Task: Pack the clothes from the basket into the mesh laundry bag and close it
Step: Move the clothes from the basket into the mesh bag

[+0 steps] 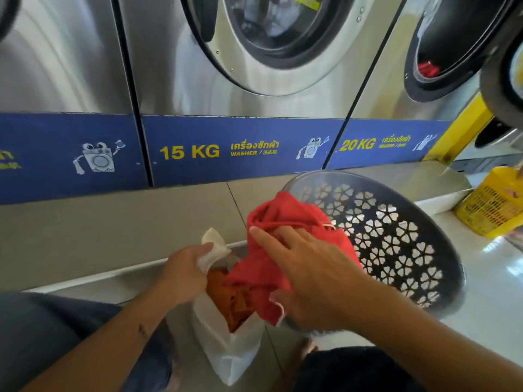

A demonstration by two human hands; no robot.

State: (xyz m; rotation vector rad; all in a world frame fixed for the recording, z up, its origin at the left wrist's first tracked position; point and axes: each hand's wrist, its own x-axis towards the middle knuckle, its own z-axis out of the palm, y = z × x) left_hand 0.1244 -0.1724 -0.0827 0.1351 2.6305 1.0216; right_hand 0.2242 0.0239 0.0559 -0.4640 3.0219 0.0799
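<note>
Gripping the rim of the white mesh laundry bag [226, 349] with the left hand [184, 275], a person held a red garment [283, 219] in the right hand [311, 275] at its open mouth, above orange clothes [226, 298] inside; the dark basket [396, 236] leaned just beside it, before steel washers [175, 80].

brushed steel washers [175, 69], perforated plastic basket [396, 230], red cloth [285, 216], white mesh bag [226, 343]

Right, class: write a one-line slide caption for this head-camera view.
Left hand holds the mesh bag open; right hand holds a red garment over it.
</note>
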